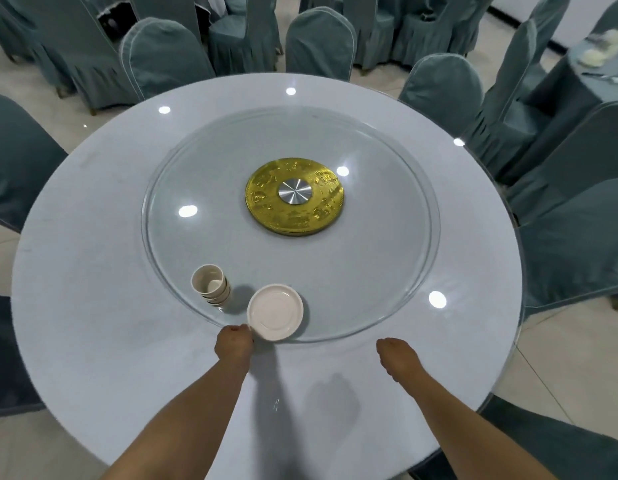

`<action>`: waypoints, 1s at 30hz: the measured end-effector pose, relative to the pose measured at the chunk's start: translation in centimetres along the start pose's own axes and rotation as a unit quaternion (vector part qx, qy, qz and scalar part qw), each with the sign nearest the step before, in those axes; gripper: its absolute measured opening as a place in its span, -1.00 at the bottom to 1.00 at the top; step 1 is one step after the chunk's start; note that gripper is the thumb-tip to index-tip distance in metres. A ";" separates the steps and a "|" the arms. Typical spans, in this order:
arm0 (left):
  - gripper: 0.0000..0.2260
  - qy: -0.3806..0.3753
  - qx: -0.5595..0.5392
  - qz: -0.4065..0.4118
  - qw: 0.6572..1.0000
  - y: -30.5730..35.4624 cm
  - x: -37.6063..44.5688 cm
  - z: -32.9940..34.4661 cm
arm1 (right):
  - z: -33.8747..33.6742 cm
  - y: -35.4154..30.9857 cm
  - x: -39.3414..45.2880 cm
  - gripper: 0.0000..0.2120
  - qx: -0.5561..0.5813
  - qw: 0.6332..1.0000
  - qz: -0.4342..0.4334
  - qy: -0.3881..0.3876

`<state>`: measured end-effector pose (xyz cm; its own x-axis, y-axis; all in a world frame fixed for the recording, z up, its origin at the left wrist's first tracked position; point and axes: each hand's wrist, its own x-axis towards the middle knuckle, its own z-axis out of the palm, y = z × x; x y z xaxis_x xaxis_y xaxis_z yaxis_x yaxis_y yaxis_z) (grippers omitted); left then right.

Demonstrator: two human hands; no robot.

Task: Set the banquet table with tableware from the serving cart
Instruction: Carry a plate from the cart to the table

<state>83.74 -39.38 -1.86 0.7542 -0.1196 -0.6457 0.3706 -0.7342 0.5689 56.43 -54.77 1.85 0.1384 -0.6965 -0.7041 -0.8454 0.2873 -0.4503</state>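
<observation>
A white plate (275, 312) lies on the near edge of the glass turntable (387, 271), and my left hand (233, 342) pinches its near-left rim. Just left of the plate stands a stack of cream cups (210, 284), also on the glass. My right hand (397, 355) hovers over the white round table (93, 271) to the right of the plate, its fingers loosely curled and holding nothing. The serving cart is out of view.
A gold disc with a silver hub (295, 195) sits at the turntable's centre. Chairs in grey-green covers (318, 43) ring the table on all sides. Another covered table (598, 64) with white items stands at the far right.
</observation>
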 end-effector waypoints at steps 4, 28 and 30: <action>-0.86 -0.053 0.023 0.047 0.997 0.5 -2.0 -0.2 | -0.3 0.2 -2.3 -0.79 0.002 1.000 -0.014 -0.009; -0.66 -0.368 0.455 0.522 0.620 -9.4 -45.2 20.7 | -13.2 40.5 -28.2 -0.71 0.204 0.929 0.090 0.295; -0.69 -0.392 0.469 0.547 0.572 -11.1 -48.5 22.3 | -13.2 43.5 -30.7 -0.72 0.244 0.911 0.114 0.313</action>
<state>30.96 -40.38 11.79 -0.3547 -0.8435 -0.4034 -0.8218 0.0754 0.5648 8.60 -29.54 11.15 -0.4631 -0.7767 -0.4270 -0.4642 0.6230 -0.6296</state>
